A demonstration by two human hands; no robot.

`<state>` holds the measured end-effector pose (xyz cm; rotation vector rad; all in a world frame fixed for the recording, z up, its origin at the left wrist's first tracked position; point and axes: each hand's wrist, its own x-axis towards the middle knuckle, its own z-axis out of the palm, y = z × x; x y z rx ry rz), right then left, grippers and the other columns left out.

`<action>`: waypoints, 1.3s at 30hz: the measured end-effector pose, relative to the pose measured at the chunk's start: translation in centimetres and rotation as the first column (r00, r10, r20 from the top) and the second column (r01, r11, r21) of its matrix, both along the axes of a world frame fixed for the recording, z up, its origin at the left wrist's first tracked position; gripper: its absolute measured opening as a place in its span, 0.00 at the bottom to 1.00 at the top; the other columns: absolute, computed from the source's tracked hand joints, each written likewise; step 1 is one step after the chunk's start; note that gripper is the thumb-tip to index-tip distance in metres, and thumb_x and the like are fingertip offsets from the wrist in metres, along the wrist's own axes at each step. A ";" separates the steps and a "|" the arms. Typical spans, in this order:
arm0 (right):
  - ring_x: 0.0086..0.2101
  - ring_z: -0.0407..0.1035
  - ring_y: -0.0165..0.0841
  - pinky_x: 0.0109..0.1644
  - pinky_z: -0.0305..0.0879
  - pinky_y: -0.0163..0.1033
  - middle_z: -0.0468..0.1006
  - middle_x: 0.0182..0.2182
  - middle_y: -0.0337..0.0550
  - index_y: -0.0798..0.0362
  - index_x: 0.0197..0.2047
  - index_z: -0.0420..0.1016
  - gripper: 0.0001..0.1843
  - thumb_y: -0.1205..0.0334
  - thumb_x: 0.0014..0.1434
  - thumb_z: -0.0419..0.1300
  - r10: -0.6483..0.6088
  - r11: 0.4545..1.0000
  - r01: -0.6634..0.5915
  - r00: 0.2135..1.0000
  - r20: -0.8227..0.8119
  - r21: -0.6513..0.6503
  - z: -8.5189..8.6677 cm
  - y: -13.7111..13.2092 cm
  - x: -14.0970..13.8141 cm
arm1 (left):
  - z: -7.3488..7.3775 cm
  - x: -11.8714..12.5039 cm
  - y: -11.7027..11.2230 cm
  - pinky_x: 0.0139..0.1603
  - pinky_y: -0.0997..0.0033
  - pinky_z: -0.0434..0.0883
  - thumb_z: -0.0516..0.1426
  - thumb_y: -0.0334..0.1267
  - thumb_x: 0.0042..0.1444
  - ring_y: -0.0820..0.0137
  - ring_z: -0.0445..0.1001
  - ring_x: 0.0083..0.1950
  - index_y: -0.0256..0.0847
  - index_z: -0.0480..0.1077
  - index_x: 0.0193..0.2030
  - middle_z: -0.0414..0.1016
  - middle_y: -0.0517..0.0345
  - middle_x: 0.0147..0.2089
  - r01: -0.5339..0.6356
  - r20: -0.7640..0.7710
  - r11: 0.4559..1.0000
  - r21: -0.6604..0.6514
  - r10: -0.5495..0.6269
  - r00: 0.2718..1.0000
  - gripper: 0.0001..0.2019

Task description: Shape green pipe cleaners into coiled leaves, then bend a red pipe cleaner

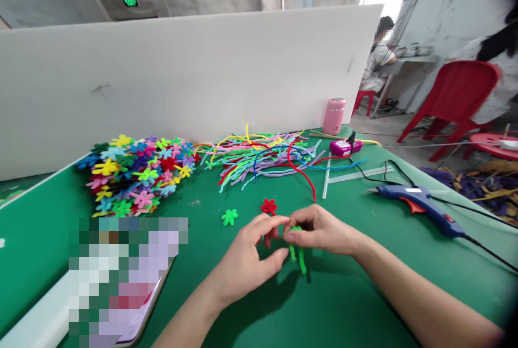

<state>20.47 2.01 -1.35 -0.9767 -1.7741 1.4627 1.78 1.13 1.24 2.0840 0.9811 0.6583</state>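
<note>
Between the thumb and fingers of my right hand [324, 232] is a bent green pipe cleaner [301, 261], its two ends hanging down. My left hand [254, 251] is just to the left, its index fingertip meeting the right fingers. The left thumb is apart from that index finger, close to the green strand, and I see nothing held there. Beyond my hands lie a red pipe-cleaner flower [268, 206], partly behind the left fingers, and a green pipe-cleaner flower [230, 217]. A red pipe cleaner [304, 172] curves down to behind my right hand.
Colourful flowers [141, 175] are heaped at the left, beside loose pipe cleaners [259, 159]. At right are a corded glue gun [421, 205], glue sticks [360, 175] and a purple box [346, 146]. A pink bottle [334, 116] stands by the white board [182, 78]. A phone [149, 294] lies front left.
</note>
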 end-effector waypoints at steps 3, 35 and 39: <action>0.22 0.53 0.23 0.24 0.49 0.30 0.64 0.23 0.36 0.61 0.33 0.74 0.13 0.58 0.51 0.60 0.152 0.985 -0.157 0.986 -0.072 -0.077 0.1 -0.2 -0.1 | 0.1 0.0 -0.4 0.38 0.74 0.66 0.53 0.27 0.49 0.73 0.65 0.36 0.48 0.64 0.52 0.63 0.61 0.35 0.083 -0.035 0.996 -0.040 -0.084 0.996 0.23; 0.49 0.62 0.38 0.51 0.60 0.42 0.66 0.49 0.48 0.50 0.52 0.64 0.23 0.54 0.54 0.58 -0.280 0.873 0.260 0.960 -0.011 0.413 0.5 -1.4 -1.5 | -2.8 -0.9 -0.6 0.27 0.78 0.61 0.51 0.28 0.49 0.76 0.61 0.27 0.40 0.61 0.28 0.60 0.65 0.26 -0.312 0.236 0.948 -0.060 0.317 0.919 0.04; 0.48 0.62 0.38 0.52 0.60 0.43 0.67 0.47 0.48 0.49 0.51 0.67 0.21 0.59 0.53 0.60 -0.256 0.837 0.184 0.964 0.072 0.515 0.1 -1.8 -2.2 | -2.8 -0.7 -0.7 0.29 0.77 0.62 0.51 0.28 0.47 0.74 0.63 0.28 0.41 0.61 0.27 0.61 0.64 0.26 -0.316 0.175 0.946 0.074 0.299 0.938 0.04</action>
